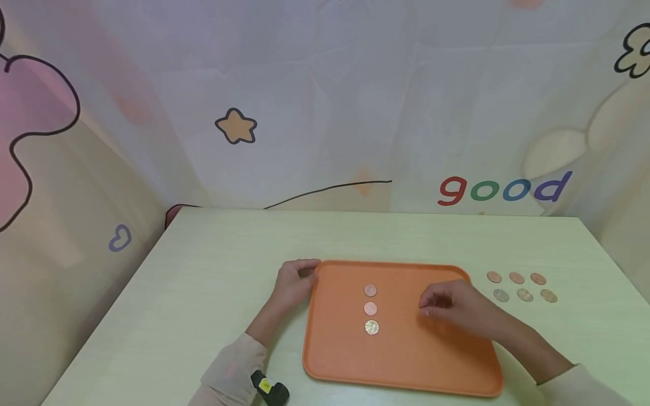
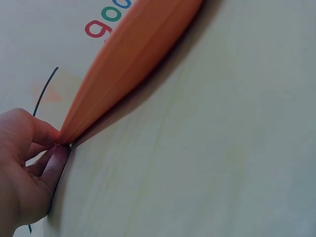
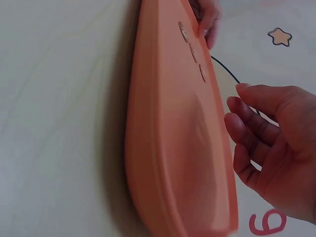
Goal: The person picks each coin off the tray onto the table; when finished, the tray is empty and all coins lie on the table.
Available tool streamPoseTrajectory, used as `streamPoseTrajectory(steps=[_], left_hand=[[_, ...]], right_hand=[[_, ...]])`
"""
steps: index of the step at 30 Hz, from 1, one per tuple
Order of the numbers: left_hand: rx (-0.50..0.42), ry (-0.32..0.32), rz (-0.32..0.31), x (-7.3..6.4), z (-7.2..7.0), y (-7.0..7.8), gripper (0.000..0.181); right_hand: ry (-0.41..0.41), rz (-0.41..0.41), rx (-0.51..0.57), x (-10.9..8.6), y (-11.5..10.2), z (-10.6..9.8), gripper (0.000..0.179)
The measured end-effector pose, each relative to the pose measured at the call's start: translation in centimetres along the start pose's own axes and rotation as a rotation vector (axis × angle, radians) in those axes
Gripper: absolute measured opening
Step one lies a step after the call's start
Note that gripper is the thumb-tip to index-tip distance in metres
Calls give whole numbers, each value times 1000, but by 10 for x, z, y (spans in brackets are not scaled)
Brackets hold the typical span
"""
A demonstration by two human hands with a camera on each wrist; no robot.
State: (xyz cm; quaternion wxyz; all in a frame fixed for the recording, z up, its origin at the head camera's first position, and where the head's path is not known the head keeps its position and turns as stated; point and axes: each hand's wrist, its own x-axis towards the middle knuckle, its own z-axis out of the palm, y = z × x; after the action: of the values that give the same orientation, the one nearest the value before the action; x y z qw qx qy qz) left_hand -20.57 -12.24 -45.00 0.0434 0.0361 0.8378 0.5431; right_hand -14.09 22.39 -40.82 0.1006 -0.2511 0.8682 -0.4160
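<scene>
An orange tray (image 1: 406,361) lies on the table. Its far left corner is pinched between the thumb and fingers of my left hand (image 1: 294,282), also seen at the rim in the left wrist view. Three coins form a column on the tray's left half: a copper coin (image 1: 370,290), another copper coin (image 1: 370,308) and a gold-coloured coin (image 1: 372,327) nearest me. My right hand (image 1: 459,307) hovers above the right side of the tray, fingers loosely bent. The right wrist view shows nothing between its thumb (image 3: 264,96) and fingertips.
Right of the tray, two rows of coins lie on the pale table (image 1: 228,237): three copper coins (image 1: 517,278) behind, silver and gold-toned coins (image 1: 525,295) in front. A black strap device (image 1: 271,389) is at my left sleeve. A printed curtain (image 1: 325,113) hangs behind.
</scene>
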Motion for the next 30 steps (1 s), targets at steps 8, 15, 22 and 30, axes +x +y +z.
streamPoseTrajectory(steps=[8,15,22,30], left_hand=[[-9,-1,-7,0,0,1,35],[-5,3,2,1,0,0,35],[-15,10,-2,2,1,-3,35],[-4,15,-2,2,1,-2,36]], right_hand=[[-135,-30,-96,20,-12,20,7],[-172,-42,-122,29,-23,36,15],[-142,-94,-120,35,-21,50,21],[-68,-107,-188,36,-21,61,25]])
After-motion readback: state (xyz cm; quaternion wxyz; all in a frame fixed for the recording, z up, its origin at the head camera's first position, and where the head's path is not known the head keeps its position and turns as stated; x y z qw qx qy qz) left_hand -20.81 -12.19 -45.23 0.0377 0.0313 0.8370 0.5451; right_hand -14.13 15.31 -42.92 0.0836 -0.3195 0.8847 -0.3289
